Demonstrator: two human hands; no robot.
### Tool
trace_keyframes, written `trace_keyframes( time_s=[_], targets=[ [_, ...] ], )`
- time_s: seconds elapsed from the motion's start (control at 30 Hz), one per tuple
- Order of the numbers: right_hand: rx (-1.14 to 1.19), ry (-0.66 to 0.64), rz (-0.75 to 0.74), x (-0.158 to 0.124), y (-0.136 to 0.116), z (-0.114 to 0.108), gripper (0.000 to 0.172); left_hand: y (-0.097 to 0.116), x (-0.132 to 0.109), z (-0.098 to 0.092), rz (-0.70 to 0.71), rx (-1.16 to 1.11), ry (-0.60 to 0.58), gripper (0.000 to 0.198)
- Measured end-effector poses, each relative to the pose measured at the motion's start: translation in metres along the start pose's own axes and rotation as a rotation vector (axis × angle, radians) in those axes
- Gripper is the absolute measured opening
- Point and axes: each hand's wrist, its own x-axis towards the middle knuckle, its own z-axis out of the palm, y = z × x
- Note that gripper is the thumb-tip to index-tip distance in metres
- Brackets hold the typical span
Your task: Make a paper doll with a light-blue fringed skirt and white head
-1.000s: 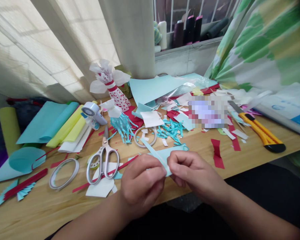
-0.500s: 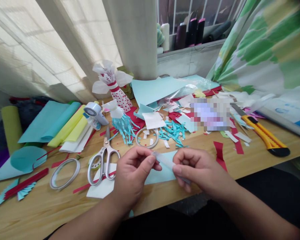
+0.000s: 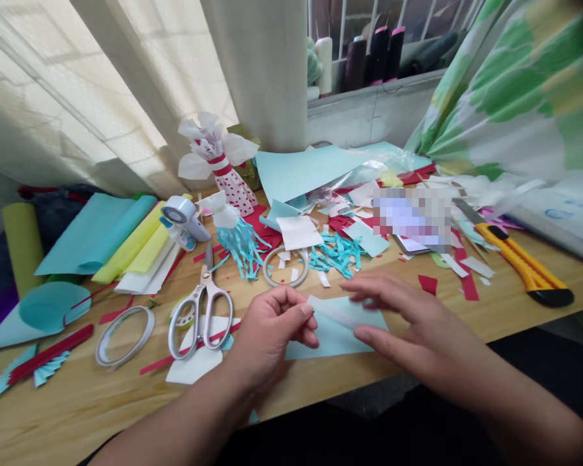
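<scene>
the left hand [image 3: 272, 340] is curled shut, pinching the edge of a pale blue paper sheet [image 3: 334, 340], its fingertips half hidden behind the knuckles; the right hand [image 3: 410, 330] is open, fingers stretched over a white strip [image 3: 332, 312] on that sheet, above the wooden worktop [image 3: 315, 391]; a pixelated patch [image 3: 412, 219] blocks the view beyond.

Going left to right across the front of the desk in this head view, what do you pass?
Red paper strip, tape roll, scissors, left hand, right hand, yellow utility knife.
</scene>
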Motion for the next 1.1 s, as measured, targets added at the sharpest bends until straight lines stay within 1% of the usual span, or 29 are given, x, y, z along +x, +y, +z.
trace_keyframes(
  time_s=[0.03, 0.07, 0.13, 0.2, 0.33, 0.4, 0.6, 0.7, 0.93, 1.0, 1.1],
  targets=[
    [-0.094, 0.07, -0.114, 0.002, 0.001, 0.003, 0.029, -0.002, 0.001, 0.0, -0.012, 0.033, 0.0, 0.018],
    [-0.151, 0.107, -0.196, 0.003, 0.002, 0.008, 0.023, -0.005, 0.001, 0.0, -0.024, 0.058, -0.005, 0.019],
    [-0.175, 0.111, -0.27, 0.006, 0.003, 0.017, 0.015, -0.009, 0.002, 0.001, -0.039, 0.093, -0.021, 0.02],
    [-0.15, 0.102, -0.253, 0.009, 0.003, 0.026, 0.014, -0.011, 0.001, 0.001, -0.038, 0.121, -0.039, 0.02],
    [-0.087, 0.121, -0.087, 0.012, 0.001, 0.033, 0.009, -0.011, 0.001, 0.001, -0.015, 0.137, -0.06, 0.02],
    [-0.064, 0.122, -0.043, 0.012, 0.001, 0.034, 0.009, -0.01, 0.001, 0.001, -0.013, 0.141, -0.062, 0.02],
    [-0.065, 0.183, -0.087, 0.008, 0.0, 0.037, 0.007, -0.006, -0.002, 0.002, 0.032, 0.218, -0.074, 0.016],
    [-0.058, 0.168, -0.09, 0.008, -0.002, 0.038, 0.008, -0.005, -0.005, 0.002, 0.102, 0.327, -0.071, 0.015],
    [0.027, 0.089, -0.058, 0.011, -0.004, 0.032, 0.011, -0.005, -0.007, 0.001, 0.373, 0.686, -0.083, 0.016],
    [0.037, 0.064, -0.044, 0.011, -0.003, 0.03, 0.011, -0.005, -0.006, 0.0, 0.413, 0.723, -0.083, 0.016],
    [0.029, 0.052, -0.04, 0.011, -0.003, 0.029, 0.013, -0.005, -0.005, 0.0, 0.436, 0.74, -0.093, 0.015]
  ],
)
